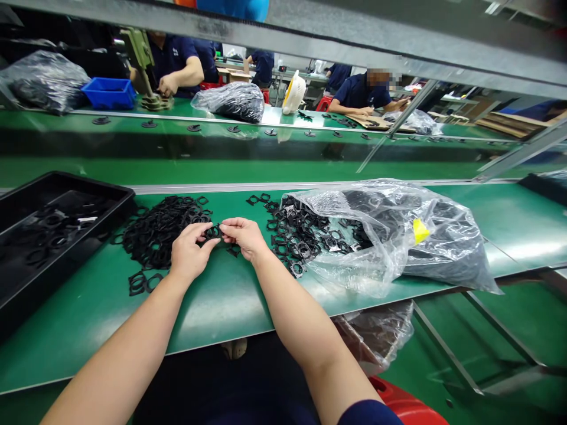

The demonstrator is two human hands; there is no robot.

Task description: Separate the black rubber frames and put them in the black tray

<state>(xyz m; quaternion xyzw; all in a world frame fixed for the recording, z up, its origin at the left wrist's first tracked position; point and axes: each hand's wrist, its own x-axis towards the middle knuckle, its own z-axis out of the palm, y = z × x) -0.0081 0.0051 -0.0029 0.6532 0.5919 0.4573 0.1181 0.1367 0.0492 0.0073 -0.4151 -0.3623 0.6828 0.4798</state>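
Observation:
Between my two hands is a small black plastic ring part (213, 232), held just above the green worktable (221, 307). My left hand (191, 251) pinches its left side between thumb and fingers. The fingertips of my right hand (245, 236) close on its right side. To the left of my hands lies a heap of black ring parts (155, 230), with a couple of loose ones in front of it. On the right, more black parts (296, 233) spill out of a clear plastic bag (381, 265). Another dark piece lies partly hidden under my right hand.
A black tray (93, 248) holding parts stands at the left. Beyond the table, a conveyor belt (212, 156) carries spaced black parts. Co-workers sit at the far bench, near a blue bin (109, 93) and bagged parts (230, 101). A metal beam (283, 35) crosses overhead.

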